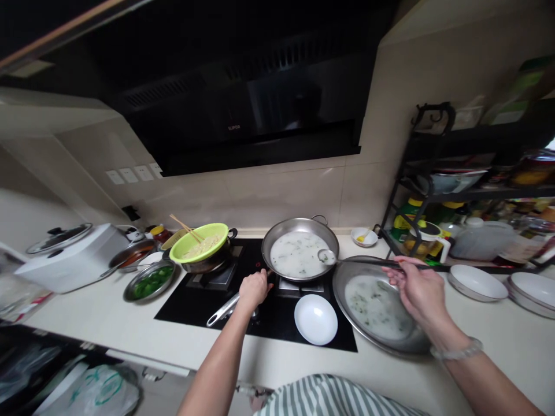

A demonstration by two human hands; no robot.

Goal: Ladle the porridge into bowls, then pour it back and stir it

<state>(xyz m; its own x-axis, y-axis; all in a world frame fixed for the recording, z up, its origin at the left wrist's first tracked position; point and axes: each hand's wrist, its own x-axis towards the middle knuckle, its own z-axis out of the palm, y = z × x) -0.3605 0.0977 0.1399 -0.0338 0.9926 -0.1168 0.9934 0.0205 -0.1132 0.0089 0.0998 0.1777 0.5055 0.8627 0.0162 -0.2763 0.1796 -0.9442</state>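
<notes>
A steel wok (pixel 300 252) full of pale white soup with green flecks sits on the black stove (pixel 260 312). My left hand (pixel 254 289) is closed around the wok's long handle (pixel 222 311). My right hand (pixel 418 289) grips a long ladle (pixel 342 260) whose bowl rests at the wok's right rim. Below the ladle stands a large steel basin (pixel 377 306) holding some of the same soup. A small empty white bowl (pixel 315 319) sits on the stove's front right corner.
A green colander (pixel 199 242) with noodles and chopsticks rests on a pot at left. A steel dish of greens (pixel 150 281), a white rice cooker (pixel 71 254), white plates (pixel 477 281) and a black rack of condiments (pixel 455 190) surround the stove. The range hood (pixel 243 104) hangs overhead.
</notes>
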